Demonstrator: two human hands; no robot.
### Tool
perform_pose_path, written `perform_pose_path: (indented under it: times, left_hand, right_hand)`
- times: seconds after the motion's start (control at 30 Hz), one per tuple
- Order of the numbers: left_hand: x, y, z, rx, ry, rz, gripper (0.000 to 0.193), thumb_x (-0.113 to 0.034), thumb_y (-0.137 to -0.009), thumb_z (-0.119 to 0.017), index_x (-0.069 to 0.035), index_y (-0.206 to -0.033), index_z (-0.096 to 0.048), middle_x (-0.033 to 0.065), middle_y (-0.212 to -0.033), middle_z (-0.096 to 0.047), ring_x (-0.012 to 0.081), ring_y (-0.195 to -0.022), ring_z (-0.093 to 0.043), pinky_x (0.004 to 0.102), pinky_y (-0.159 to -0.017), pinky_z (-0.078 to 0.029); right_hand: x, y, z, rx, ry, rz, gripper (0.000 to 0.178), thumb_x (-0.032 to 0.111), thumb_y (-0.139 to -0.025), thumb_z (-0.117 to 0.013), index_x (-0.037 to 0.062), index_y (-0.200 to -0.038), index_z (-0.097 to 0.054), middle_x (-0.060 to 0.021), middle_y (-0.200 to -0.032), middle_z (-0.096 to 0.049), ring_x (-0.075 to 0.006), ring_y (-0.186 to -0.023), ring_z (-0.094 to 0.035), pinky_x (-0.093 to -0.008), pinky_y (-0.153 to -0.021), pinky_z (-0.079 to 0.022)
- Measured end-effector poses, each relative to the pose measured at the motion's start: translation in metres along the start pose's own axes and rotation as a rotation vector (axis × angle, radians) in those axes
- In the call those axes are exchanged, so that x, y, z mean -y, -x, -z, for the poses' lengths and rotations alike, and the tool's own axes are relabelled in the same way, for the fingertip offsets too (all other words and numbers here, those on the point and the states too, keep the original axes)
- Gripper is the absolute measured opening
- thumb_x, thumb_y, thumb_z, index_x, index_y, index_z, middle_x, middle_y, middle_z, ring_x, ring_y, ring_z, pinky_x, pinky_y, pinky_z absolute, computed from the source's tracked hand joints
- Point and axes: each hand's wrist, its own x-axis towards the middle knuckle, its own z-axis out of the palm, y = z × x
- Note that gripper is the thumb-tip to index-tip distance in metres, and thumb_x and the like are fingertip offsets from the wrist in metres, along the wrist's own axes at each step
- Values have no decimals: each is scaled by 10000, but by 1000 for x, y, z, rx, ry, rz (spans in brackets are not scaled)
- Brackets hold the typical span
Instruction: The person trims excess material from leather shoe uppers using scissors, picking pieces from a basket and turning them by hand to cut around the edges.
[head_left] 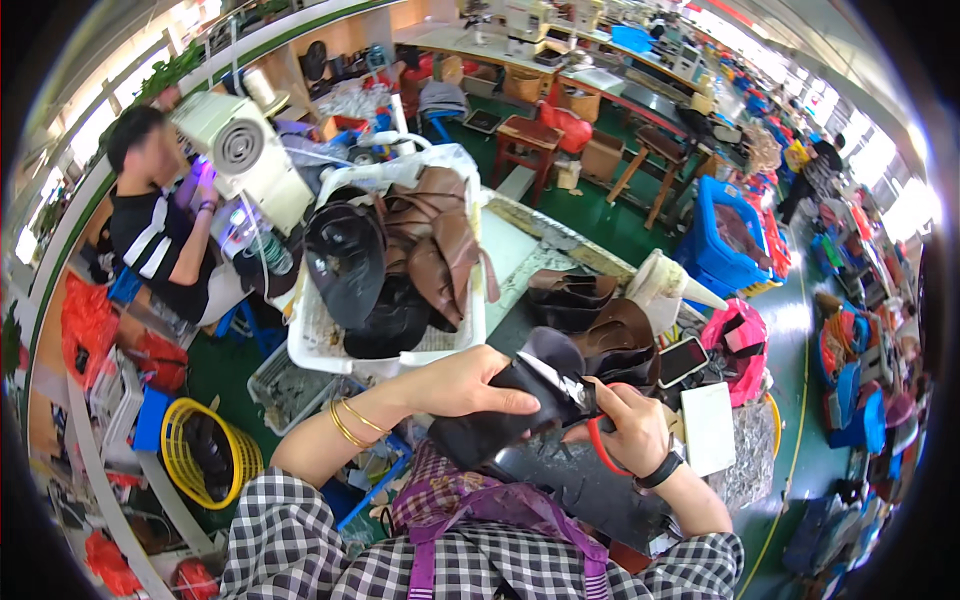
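Holding black leather-like piece [468, 434] left, red-handled scissors [576, 391] right, hands [466, 383] [637, 428] close together

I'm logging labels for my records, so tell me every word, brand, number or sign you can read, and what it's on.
None is readable.
Scissors and black piece: no legible marks.
Phone: nothing legible.
White machine at left: any marking too small or blurred to read.

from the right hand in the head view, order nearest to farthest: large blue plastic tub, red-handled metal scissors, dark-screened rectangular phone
1. Red-handled metal scissors: in the right hand
2. Dark-screened rectangular phone: beyond, rightward
3. Large blue plastic tub: farther beyond, rightward
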Motion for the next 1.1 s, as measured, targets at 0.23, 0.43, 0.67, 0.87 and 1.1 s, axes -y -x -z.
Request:
perform_pose_path:
  times: [0.23, 0.43, 0.67, 0.87, 1.1]
  left_hand:
    - [14, -198, 40, -706, -1239, -381, 302, -296, -858, -568, -20, -736, -576, 182, -642, -617, 340, -604, -631, 447, -535, -490]
    - [170, -317, 26, -466, -1127, -209, 373, -343, -773, -676, 21, -806, -599, 210, -738, -652, 351, -687, -661, 479, -606, -508]
    - [87, -159, 85, -1094, -680, -373, 219, 5, -741, -575, -53, -941, -640, 128, -883, -632, 313, -859, -589, 387, -781, -470]
    - [170, -57, 174, -1003, -1601, 19, 635, 67, -681, -577, -71, -1285, -435, 113, -1248, -500, 353, -1275, -337, 507, -1047, -276]
    - [122, -7, 168, -1285, -1361, -512, 298, 6, -766, -563, -31, -1060, -596, 98, -1060, -610, 274, -1132, -527, 505, -1075, -262]
  right_hand:
    - [-49, 59, -4, -141, 24, -355, 516, 288, -613, -841, -1, -970, -605, -147, -649, -559, -322, -581, -574, -378, -509, -433]
    - [-71, 82, -3, -177, -20, -464, 445, 186, -579, -849, -1, -693, -462, -122, -569, -442, -250, -497, -393, -336, -481, -365]
    - [-100, 92, -13, -103, -117, -649, 401, 131, -562, -829, 4, -690, -470, -99, -541, -423, -180, -485, -375, -309, -468, -349]
    - [-74, 26, -27, 9, -266, -456, 427, 227, -614, -843, -17, -789, -539, -128, -590, -506, -255, -501, -480, -324, -500, -403]
    - [-48, -4, -38, 165, -308, -346, 382, 212, -645, -828, 3, -857, -589, -120, -604, -510, -225, -519, -476, -301, -521, -423]
